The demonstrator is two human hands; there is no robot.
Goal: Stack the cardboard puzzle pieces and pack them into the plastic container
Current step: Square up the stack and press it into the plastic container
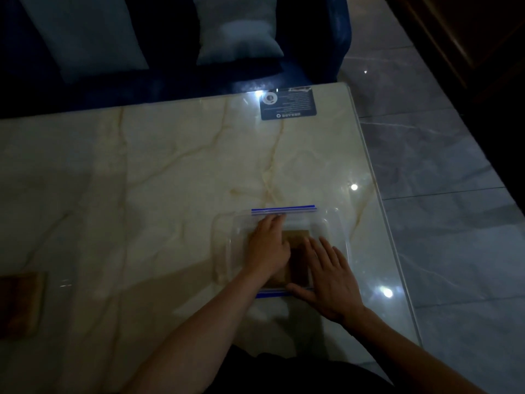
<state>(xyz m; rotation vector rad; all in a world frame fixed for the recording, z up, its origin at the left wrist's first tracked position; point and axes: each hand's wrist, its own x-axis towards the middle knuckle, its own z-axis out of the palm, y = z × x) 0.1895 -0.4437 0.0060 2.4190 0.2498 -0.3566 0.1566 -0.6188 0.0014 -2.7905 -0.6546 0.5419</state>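
A clear plastic container [331, 226] with blue-edged clips at its far and near sides sits on the marble table, right of centre. Inside it lies a brown stack of cardboard puzzle pieces [297, 237], partly covered by my hands. My left hand [268, 248] rests flat on top over the container's left half, fingers pointing toward the far blue clip. My right hand [326, 280] lies flat with spread fingers over the container's near right part, thumb along the near blue edge. Whether a lid lies under my hands is unclear.
A brown wooden or cardboard board [20, 302] lies at the table's left edge. A dark printed card [288, 105] sits at the far right corner. A dark blue sofa with pale cushions [235, 32] stands beyond the table. Grey tiled floor [443, 194] is to the right.
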